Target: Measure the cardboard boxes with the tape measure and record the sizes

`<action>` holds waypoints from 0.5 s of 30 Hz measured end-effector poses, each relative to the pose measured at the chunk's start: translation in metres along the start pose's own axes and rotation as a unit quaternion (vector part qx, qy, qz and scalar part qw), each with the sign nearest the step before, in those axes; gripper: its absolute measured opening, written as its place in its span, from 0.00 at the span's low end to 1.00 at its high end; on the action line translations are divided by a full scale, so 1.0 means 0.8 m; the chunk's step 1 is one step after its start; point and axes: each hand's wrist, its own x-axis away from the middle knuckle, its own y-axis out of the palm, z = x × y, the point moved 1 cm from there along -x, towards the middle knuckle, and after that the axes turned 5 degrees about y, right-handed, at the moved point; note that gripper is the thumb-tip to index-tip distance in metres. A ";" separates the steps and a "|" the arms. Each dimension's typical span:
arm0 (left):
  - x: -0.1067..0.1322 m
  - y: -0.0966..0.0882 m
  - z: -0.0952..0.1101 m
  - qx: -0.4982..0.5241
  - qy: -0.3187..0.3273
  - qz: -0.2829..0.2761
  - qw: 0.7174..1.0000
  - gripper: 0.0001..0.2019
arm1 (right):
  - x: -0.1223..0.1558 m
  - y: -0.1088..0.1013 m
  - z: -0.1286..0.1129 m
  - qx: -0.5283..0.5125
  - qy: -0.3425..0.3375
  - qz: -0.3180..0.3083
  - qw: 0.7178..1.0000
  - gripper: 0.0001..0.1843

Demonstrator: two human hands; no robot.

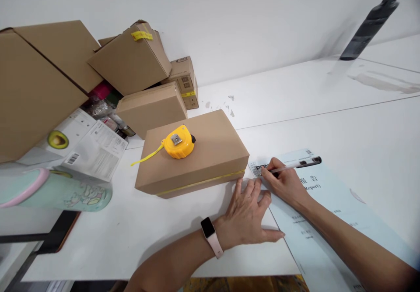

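My right hand (288, 182) is closed around a pen (300, 163), its tip near the top left corner of a pale blue printed report (331, 222). My left hand (251, 215) lies flat with its fingers spread, between the report and a closed cardboard box (210, 147). The left fingertips are at the box's lower edge, and the thumb reaches to the paper's edge. A yellow tape measure (179, 143) rests on top of the box, with a short length of its yellow tape sticking out to the left.
More cardboard boxes (131, 62) are stacked at the back left. A white carton with an avocado picture (95, 152) and a mint green bottle (78, 193) stand at the left. A dark bottle (369, 29) stands far right near the wall. The white table (183, 235) has a seam.
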 end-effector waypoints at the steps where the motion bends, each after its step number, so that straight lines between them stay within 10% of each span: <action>1: 0.000 0.000 0.000 0.001 0.000 0.002 1.000 0.40 | 0.000 0.000 0.001 0.000 0.002 0.000 1.000 0.15; 15: 0.000 -0.001 -0.001 0.000 0.000 -0.001 1.000 0.40 | -0.003 -0.002 0.004 0.022 -0.004 0.005 1.000 0.15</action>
